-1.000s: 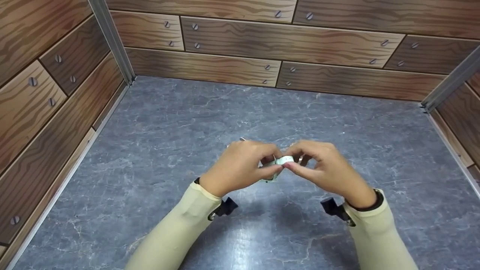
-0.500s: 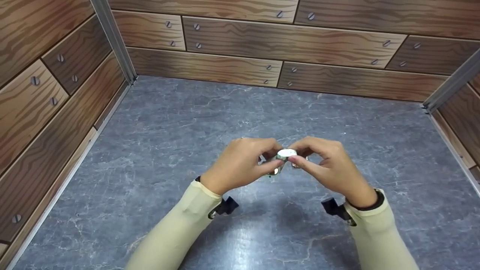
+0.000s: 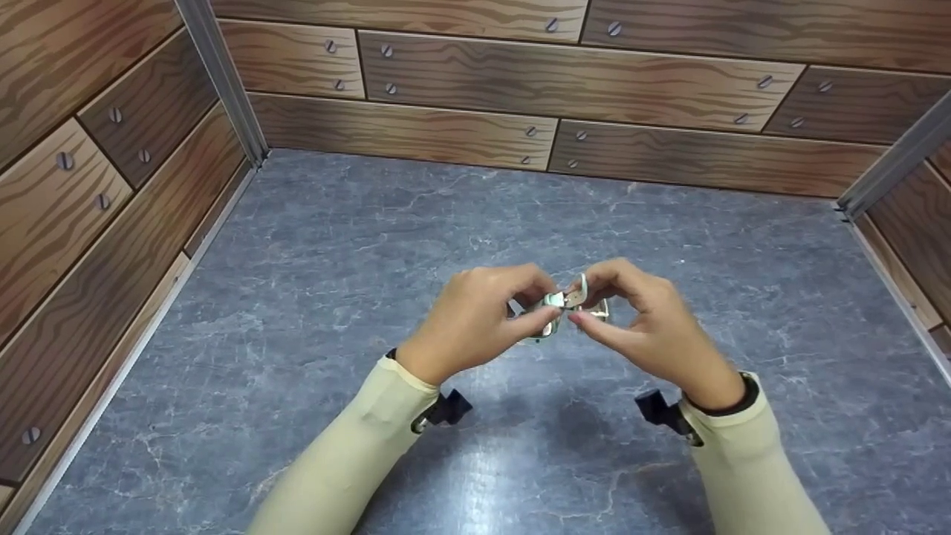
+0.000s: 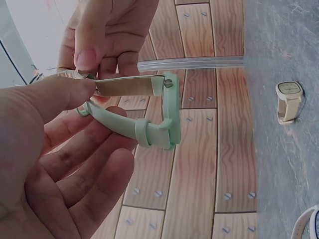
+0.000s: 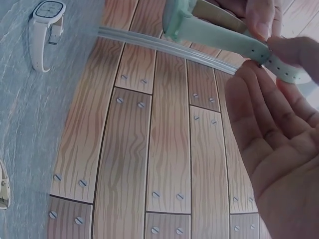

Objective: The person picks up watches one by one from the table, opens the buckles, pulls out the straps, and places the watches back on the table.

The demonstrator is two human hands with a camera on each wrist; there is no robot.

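Observation:
A mint-green wristwatch [image 4: 172, 112] is held up between both hands, its strap bent into a loop. My left hand [image 3: 487, 319] pinches the strap near the buckle end between thumb and fingers, other fingers curled below. The right hand [image 3: 646, 319] holds the holed strap end [image 5: 279, 67] between thumb and fingers. In the head view that strap tip [image 3: 583, 288] stands upward beside the right fingertips. Strap holes show clearly in the right wrist view. The buckle is mostly covered by the left thumb.
A cream watch [image 4: 289, 94] lies on the grey marbled table [image 3: 371, 238], with part of a white watch [image 4: 304, 224] nearby. The right wrist view also shows a white watch [image 5: 40, 30]. Wood-patterned walls [image 3: 461, 70] enclose the table.
Both hands have risen slightly. The strap end has turned from lying across the fingertips to standing upward, and the right fingers have shifted along it.

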